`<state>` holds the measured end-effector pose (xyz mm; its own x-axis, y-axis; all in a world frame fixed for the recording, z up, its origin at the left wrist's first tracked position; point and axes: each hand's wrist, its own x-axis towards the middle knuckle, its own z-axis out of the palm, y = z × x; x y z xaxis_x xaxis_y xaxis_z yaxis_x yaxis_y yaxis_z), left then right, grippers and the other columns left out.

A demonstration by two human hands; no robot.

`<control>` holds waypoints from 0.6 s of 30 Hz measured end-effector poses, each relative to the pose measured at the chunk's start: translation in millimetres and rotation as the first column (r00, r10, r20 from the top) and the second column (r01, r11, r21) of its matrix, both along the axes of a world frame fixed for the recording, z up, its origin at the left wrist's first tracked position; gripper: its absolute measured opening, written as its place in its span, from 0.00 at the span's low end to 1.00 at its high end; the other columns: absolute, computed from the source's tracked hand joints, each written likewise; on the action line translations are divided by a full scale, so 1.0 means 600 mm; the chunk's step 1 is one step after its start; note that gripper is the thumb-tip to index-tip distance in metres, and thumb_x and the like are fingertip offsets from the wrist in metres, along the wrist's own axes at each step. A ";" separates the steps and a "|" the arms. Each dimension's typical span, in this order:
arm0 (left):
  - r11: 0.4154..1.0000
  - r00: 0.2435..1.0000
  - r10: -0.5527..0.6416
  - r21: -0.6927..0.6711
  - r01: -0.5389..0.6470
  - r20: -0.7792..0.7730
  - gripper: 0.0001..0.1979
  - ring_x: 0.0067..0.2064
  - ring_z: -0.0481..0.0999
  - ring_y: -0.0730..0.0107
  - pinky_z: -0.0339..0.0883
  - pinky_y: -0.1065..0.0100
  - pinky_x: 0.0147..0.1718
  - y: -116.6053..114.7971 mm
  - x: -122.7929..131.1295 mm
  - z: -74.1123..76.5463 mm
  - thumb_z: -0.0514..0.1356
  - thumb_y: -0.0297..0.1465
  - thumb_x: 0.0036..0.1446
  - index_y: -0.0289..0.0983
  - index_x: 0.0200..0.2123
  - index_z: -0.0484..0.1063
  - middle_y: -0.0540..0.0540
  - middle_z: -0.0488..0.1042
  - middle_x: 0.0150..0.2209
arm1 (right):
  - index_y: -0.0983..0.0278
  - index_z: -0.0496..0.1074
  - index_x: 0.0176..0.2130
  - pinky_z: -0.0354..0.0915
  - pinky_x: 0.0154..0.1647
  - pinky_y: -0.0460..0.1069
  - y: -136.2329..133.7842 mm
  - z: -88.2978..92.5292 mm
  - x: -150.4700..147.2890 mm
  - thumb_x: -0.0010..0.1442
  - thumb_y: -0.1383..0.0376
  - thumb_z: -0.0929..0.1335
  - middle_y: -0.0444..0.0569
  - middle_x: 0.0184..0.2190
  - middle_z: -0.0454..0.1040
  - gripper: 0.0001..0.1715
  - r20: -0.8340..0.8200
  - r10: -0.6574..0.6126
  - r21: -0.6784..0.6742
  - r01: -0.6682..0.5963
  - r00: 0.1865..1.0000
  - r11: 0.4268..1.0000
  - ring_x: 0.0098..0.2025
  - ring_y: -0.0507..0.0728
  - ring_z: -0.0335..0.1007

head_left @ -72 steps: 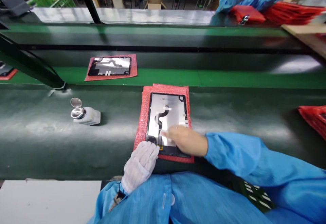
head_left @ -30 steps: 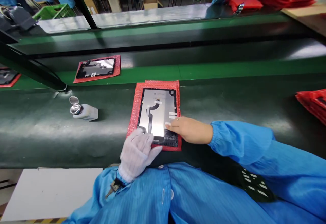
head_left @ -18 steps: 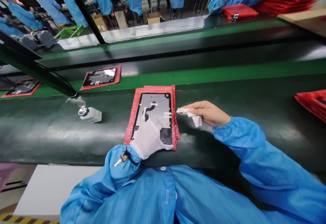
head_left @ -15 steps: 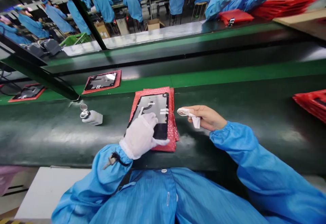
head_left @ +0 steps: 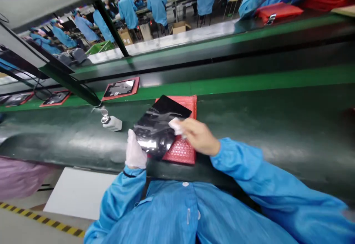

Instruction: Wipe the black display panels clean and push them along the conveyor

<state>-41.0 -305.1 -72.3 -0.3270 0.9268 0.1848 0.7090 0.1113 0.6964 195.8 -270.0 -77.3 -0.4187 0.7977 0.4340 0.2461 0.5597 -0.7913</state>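
A glossy black tablet screen panel (head_left: 159, 125) is tilted above the red bubble-wrap bags (head_left: 184, 149), its shiny side facing me. My left hand (head_left: 135, 151), in a white glove, grips the panel at its lower left edge; the fingers behind it are hidden. My bare right hand (head_left: 201, 136) is closed on a folded white wipe (head_left: 176, 125) at the panel's right side. Motion blur hides whether the wipe touches the surface. To the left stands a white dispenser bottle (head_left: 113, 123) with its round lid flipped up.
Another panel on a red bag (head_left: 121, 89) lies on the green strip (head_left: 216, 86) behind, with more along it to the left. A dark green post (head_left: 73, 86) rises at the left. Across the bench, a person in blue sits near red bags (head_left: 279, 11).
My left hand has lifted the panel off the bags and turned it over, from its taped back to its glossy face. My right hand has moved left with the wipe to the panel.
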 end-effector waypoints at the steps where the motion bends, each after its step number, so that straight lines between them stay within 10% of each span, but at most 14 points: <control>1: 0.999 0.999 0.012 -0.049 -0.011 0.034 0.39 0.62 0.60 0.37 0.54 0.45 0.60 -0.012 0.007 -0.027 0.66 0.31 0.44 0.31 0.60 0.59 0.31 0.65 0.58 | 0.65 0.72 0.51 0.64 0.39 0.52 -0.010 -0.006 -0.025 0.66 0.65 0.58 0.54 0.37 0.75 0.20 0.168 0.102 0.097 -0.119 0.980 0.988 0.37 0.56 0.68; 5: 0.983 0.953 0.097 -0.176 -0.047 0.288 0.40 0.62 0.60 0.39 0.53 0.45 0.62 -0.042 0.016 -0.067 0.68 0.31 0.41 0.36 0.59 0.62 0.36 0.68 0.57 | 0.68 0.71 0.49 0.58 0.36 0.52 0.018 -0.021 -0.044 0.62 0.71 0.60 0.56 0.34 0.74 0.18 0.647 0.182 0.144 -0.353 0.740 0.925 0.36 0.57 0.66; 10: 0.950 0.702 0.119 -0.286 0.126 0.702 0.23 0.50 0.75 0.50 0.75 0.55 0.41 -0.050 0.016 -0.040 0.59 0.42 0.57 0.35 0.52 0.69 0.39 0.76 0.47 | 0.71 0.72 0.45 0.52 0.34 0.51 0.091 -0.016 0.015 0.58 0.75 0.59 0.59 0.36 0.74 0.19 0.778 -0.220 0.163 0.149 0.588 0.975 0.35 0.59 0.66; 14: 0.935 0.269 0.156 -0.230 0.271 0.950 0.20 0.36 0.80 0.62 0.76 0.68 0.26 -0.053 0.029 -0.029 0.60 0.41 0.58 0.33 0.49 0.69 0.40 0.78 0.42 | 0.71 0.71 0.46 0.52 0.34 0.52 -0.003 -0.024 -0.017 0.63 0.71 0.58 0.56 0.34 0.74 0.18 0.713 0.010 0.206 -0.223 0.701 0.953 0.32 0.57 0.64; 18: 0.950 0.211 0.225 -0.262 0.168 0.951 0.19 0.32 0.79 0.67 0.77 0.68 0.27 -0.055 0.036 -0.029 0.65 0.38 0.54 0.35 0.47 0.69 0.46 0.78 0.37 | 0.70 0.70 0.49 0.51 0.34 0.51 -0.023 -0.030 -0.010 0.64 0.70 0.57 0.52 0.30 0.73 0.18 0.653 0.107 0.240 -0.340 0.750 0.909 0.30 0.55 0.62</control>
